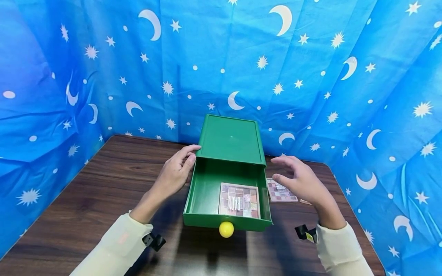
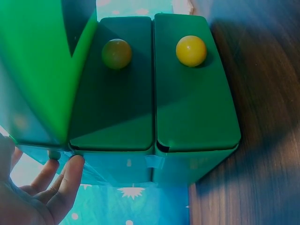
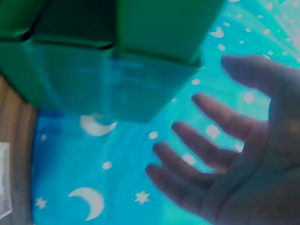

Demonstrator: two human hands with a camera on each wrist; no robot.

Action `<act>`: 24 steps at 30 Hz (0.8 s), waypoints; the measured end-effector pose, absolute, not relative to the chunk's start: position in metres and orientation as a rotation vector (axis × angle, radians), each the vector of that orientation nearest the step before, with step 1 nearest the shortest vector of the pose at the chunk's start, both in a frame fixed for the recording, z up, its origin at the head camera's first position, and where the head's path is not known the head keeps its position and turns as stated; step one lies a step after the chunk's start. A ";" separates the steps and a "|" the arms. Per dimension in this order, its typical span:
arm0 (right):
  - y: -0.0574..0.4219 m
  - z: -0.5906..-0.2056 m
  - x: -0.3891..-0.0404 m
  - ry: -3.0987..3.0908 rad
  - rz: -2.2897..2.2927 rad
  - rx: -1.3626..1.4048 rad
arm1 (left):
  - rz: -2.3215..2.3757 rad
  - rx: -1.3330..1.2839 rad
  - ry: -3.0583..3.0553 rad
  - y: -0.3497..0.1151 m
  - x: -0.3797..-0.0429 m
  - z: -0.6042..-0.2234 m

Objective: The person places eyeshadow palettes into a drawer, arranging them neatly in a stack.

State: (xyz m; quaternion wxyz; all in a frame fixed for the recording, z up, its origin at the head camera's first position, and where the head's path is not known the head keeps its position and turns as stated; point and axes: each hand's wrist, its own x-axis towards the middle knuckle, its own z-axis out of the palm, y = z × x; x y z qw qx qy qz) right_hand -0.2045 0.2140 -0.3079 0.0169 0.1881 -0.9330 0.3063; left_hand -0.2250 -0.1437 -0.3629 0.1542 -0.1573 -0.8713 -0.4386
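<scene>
A green drawer cabinet (image 1: 231, 140) stands on the table with its top drawer (image 1: 203, 220) pulled out, a yellow ball knob (image 1: 226, 229) on the front. Inside the drawer, toward its right, lies an eyeshadow palette (image 1: 238, 199). My left hand (image 1: 172, 172) rests its fingertips against the cabinet's left side near the upper front corner. Holding nothing, my right hand (image 1: 304, 180) hovers off the cabinet's right side with fingers spread, as the right wrist view shows. Below that hand another palette (image 1: 280, 192) lies on the table, partly covered by it in the head view.
Two closed drawers, a middle one (image 2: 124, 103) and a bottom one (image 2: 197, 103), sit under the pulled-out one, each with a yellow knob. The edge of a further flat item (image 1: 305, 201) shows beneath my right wrist. A blue star-and-moon cloth (image 1: 207, 50) surrounds the wooden table (image 1: 86, 203).
</scene>
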 end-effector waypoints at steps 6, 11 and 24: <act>0.222 -0.335 -0.227 -3.006 0.810 0.219 | -1.254 -0.444 -2.505 -0.144 -0.225 -0.363; 0.227 -0.357 -0.243 -3.089 0.728 0.013 | -1.252 -0.449 -2.506 -0.144 -0.225 -0.364; 0.233 -0.408 -0.264 -3.211 0.707 -0.257 | -1.237 -0.446 -2.498 -0.144 -0.226 -0.365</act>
